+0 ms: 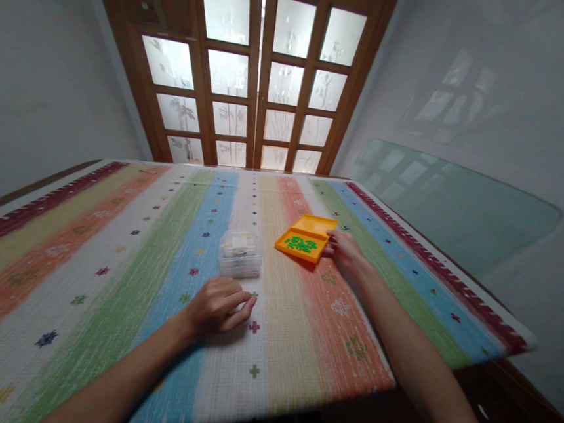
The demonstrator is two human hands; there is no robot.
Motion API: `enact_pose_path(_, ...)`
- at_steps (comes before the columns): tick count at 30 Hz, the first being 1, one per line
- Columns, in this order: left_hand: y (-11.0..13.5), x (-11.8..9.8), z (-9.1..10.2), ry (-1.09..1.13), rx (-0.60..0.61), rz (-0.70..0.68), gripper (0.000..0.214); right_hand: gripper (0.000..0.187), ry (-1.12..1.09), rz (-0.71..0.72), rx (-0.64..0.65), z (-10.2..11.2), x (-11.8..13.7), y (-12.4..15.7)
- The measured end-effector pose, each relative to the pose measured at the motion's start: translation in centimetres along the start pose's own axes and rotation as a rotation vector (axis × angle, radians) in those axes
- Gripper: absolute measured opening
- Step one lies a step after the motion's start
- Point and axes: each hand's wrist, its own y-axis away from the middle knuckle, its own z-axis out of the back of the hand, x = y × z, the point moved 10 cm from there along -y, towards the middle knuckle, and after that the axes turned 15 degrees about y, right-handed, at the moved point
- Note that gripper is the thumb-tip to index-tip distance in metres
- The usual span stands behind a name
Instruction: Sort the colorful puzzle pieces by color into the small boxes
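Note:
An open orange case (310,226) lies on the striped tablecloth (109,269), with several small green pieces (300,243) in its near half. My right hand (343,247) touches the case's right edge, fingers curled against it. A clear plastic box (240,254) with pale contents stands just left of the case. My left hand (217,307) rests on the cloth in front of the clear box, fingers curled under and pinched together; a tiny green piece (255,295) shows at the fingertips.
The table's right edge (454,279) runs close to a pale wall with a leaning glass pane (460,207). Wooden doors with frosted panes (259,71) stand beyond the far end. The near table edge (295,403) is just below my forearms.

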Motion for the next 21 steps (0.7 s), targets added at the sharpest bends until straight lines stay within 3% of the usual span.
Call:
enact_pose_path(8,-0.4,-0.4,1.1,0.001,-0.053,-0.003,0.021,0.008,-0.109,-0.007,-0.079,1.2,2.2,1.1)
enact_pose_path(13,-1.0,0.1,3.1,0.1,-0.179,0.078,0.004,0.008,-0.175,0.02,0.003,0.0,4.3,3.1)
enact_pose_path(21,-0.5,3.2,1.7,0.51,-0.203,0.445,0.057,0.022,-0.098,0.064,0.38,-5.5,7.5,8.4)
